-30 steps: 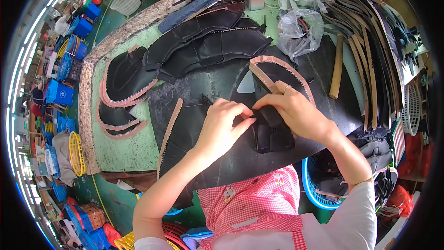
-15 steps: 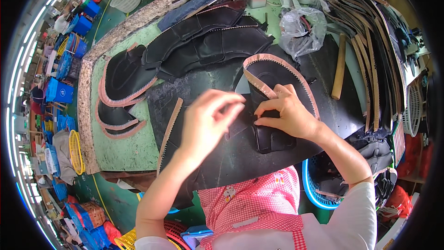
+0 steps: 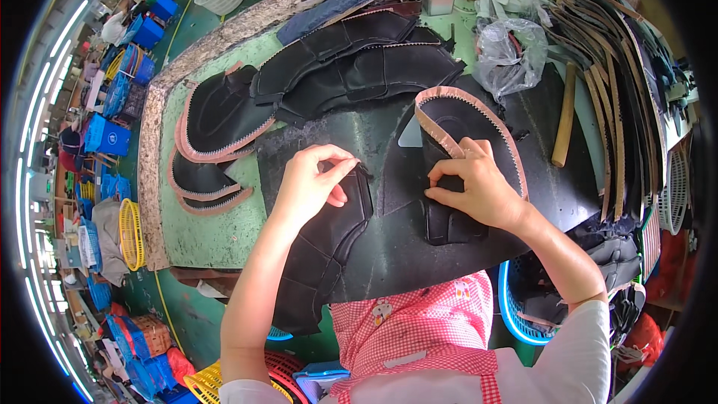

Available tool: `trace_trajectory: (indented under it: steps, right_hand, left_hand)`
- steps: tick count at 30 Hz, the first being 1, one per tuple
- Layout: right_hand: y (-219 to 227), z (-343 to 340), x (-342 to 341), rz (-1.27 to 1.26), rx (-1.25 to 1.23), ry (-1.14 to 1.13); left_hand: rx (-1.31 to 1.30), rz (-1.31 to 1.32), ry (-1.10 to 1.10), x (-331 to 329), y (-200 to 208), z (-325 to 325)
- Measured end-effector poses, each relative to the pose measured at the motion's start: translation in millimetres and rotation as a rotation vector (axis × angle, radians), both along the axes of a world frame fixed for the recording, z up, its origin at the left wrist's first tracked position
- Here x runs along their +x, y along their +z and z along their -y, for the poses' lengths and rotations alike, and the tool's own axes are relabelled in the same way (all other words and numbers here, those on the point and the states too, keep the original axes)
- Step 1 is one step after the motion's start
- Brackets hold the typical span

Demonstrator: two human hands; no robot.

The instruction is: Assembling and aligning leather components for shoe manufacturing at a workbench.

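My left hand (image 3: 313, 182) is closed, thumb and forefinger pinched at the top corner of a black stitched leather panel (image 3: 329, 228). That panel hangs down over the table's near edge. To the right, my right hand (image 3: 479, 187) is pinched on a black leather shoe piece (image 3: 456, 226). A pink-tan notched strip (image 3: 431, 121) loops round the far end of this piece, and its end runs in under my right fingers. What exactly lies between those fingertips is hidden.
Black pieces with notched pink edging (image 3: 217, 123) lie at left, below stacked black panels (image 3: 359, 71). A wooden stick (image 3: 565, 116), a clear plastic bag (image 3: 511, 56) and hanging strips (image 3: 609, 105) are at right. A blue basket (image 3: 516, 307) stands below the near edge.
My left hand, blurred before, now pinches the panel's corner. The panel's notched edge strip at left no longer shows; its stitched black face does. My right hand keeps its grip. The view shifted slightly.
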State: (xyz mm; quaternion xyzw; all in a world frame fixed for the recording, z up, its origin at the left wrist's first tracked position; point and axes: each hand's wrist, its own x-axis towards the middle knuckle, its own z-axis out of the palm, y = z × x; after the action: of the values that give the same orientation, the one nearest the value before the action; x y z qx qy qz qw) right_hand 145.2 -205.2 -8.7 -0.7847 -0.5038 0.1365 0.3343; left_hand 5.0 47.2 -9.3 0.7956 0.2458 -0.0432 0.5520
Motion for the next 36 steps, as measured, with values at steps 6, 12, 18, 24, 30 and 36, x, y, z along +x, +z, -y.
trace_trajectory:
  steps: [6, 12, 18, 24, 30, 36]
  right_hand:
    - [-4, 0, 7, -0.054, -0.024, 0.041]
    - [4, -4, 11, -0.125, -0.057, 0.118]
    - [8, -2, 3, -0.195, -0.039, 0.147]
    - [11, -3, 0, -0.170, -0.103, 0.136]
    - [7, -3, 4, -0.143, -0.072, 0.167]
    - [11, -5, 6, -0.152, -0.117, 0.195]
  left_hand:
    - [-0.325, 0.087, -0.122, 1, 35, 29]
    - [-0.293, 0.067, -0.226, 11, 33, 43]
    - [-0.242, 0.065, -0.218, 22, 20, 43]
    - [-0.359, 0.006, -0.245, 20, 13, 34]
    - [-0.403, -0.053, -0.244, 22, 9, 29]
    - [-0.380, -0.094, -0.271, 24, 11, 31]
